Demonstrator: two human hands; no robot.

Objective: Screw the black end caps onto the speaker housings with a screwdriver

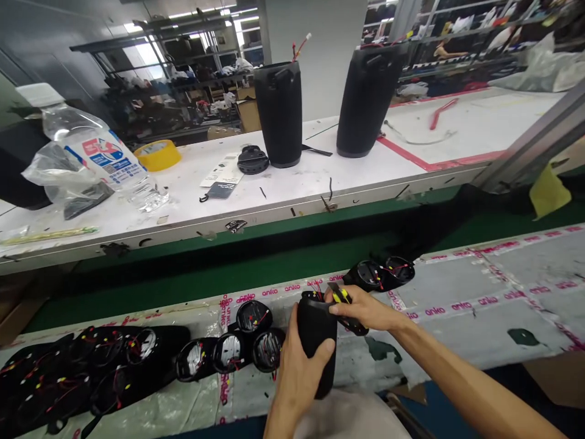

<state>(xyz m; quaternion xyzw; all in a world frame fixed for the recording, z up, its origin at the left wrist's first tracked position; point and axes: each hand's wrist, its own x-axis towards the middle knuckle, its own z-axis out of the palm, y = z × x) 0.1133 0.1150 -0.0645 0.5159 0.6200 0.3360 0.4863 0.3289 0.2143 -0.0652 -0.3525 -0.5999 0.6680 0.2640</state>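
Observation:
A black fabric-covered speaker body [317, 329] stands tilted near my lap, its rim facing away from me and red wires showing at the top. My left hand [299, 366] is wrapped round its side, thumb across the front. In my right hand [365, 308] is a black-and-yellow utility knife [342, 295], held at the body's upper rim. The knife's tip lies by the rim; whether it touches cannot be made out. Just left of the body are several open speaker bodies [269, 349] with wires inside.
More open speaker bodies [109, 390] crowd the bench's left, and a pair [386, 273] lies behind my right hand. On the raised white shelf [283, 189] are two upright speakers [280, 116], a water bottle [100, 146], yellow tape [158, 155] and a black cap [253, 160].

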